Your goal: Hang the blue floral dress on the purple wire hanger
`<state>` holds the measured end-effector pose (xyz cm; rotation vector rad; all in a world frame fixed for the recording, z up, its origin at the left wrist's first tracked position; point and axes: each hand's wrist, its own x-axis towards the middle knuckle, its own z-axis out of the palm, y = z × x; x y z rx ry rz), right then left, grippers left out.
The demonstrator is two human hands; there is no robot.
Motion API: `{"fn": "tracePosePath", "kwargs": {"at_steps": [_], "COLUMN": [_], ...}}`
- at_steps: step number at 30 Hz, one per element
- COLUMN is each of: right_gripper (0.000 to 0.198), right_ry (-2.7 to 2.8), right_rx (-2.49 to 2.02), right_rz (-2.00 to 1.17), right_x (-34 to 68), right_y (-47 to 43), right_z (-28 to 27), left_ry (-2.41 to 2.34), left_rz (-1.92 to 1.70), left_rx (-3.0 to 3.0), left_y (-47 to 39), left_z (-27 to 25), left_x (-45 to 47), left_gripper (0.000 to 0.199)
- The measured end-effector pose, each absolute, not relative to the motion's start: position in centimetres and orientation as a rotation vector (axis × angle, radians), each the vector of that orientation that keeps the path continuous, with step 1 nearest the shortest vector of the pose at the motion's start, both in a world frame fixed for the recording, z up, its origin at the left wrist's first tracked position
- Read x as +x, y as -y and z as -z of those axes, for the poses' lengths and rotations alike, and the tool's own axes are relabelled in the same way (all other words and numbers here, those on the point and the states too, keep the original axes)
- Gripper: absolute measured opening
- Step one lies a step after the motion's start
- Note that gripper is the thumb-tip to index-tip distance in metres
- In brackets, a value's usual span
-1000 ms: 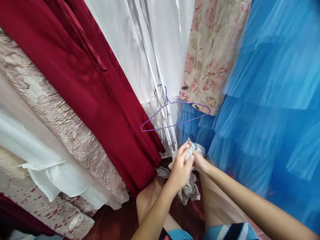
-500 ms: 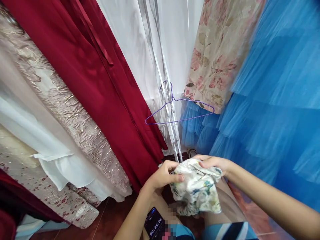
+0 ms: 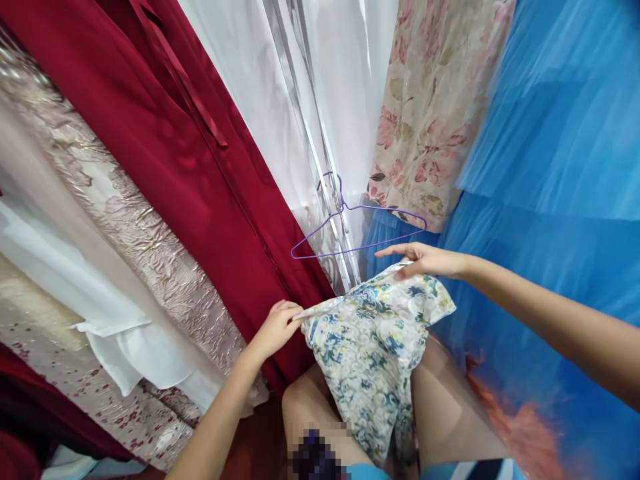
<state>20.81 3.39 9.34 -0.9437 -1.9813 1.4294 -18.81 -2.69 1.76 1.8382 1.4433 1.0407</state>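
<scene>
Spread between my hands hangs a floral garment (image 3: 373, 347), white with blue and yellow flowers; its exact kind is unclear. My left hand (image 3: 277, 328) pinches its upper left corner, the edge pulled out to a point. At the upper right edge, my right hand (image 3: 417, 260) grips the cloth between thumb and fingers, the index finger stretched out. The garment drapes down between my bare knees. Just above it, a purple hanger (image 3: 325, 235) hangs on a white metal rack (image 3: 305, 120), with nothing on it. Neither hand touches the hanger.
Long clothes hang on the left: a dark red dress (image 3: 200, 180), a textured pinkish dress (image 3: 150, 247) and a white one (image 3: 115, 287). On the right are a floral cream dress (image 3: 425, 133) and a layered blue tulle dress (image 3: 540, 200). A blurred patch covers something on my thigh.
The garment was bunched up in both hands; now it is opened out and hangs down. My left hand has moved left, my right hand up. The hanger stays on the rack.
</scene>
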Motion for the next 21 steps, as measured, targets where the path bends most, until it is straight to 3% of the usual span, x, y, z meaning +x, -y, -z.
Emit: {"fn": "tracePosePath", "kwargs": {"at_steps": [2,4,8,16,21], "right_gripper": [0.072,0.077,0.075,0.049,0.037], "right_ry": [2.073,2.158,2.247,2.264,2.264], "right_rx": [-1.021,-1.115,-1.288,-1.348,-1.300], "right_rz": [-1.170,-0.894,-0.556,-0.445,-0.441], "right_x": [20.1,19.1,17.1,16.1,16.3], "right_y": [-4.4,-5.5,-7.7,-8.3,-6.9], "right_z": [-8.7,-8.1,-7.4,-6.9,-7.0], "left_ry": [-1.547,-1.677,-1.932,-2.241,-1.745], "left_rz": [-0.922,-0.761,-0.688,-1.015,-1.507], "left_rx": [2.107,2.277,2.216,2.015,1.977], "left_y": [1.1,-0.7,-4.9,-10.0,-10.6], "left_z": [-2.8,-3.9,-6.3,-10.3,-11.4], "left_x": [-20.0,-21.0,-22.0,-20.0,-16.5], "left_gripper": [0.007,0.017,0.030,0.033,0.031]}}
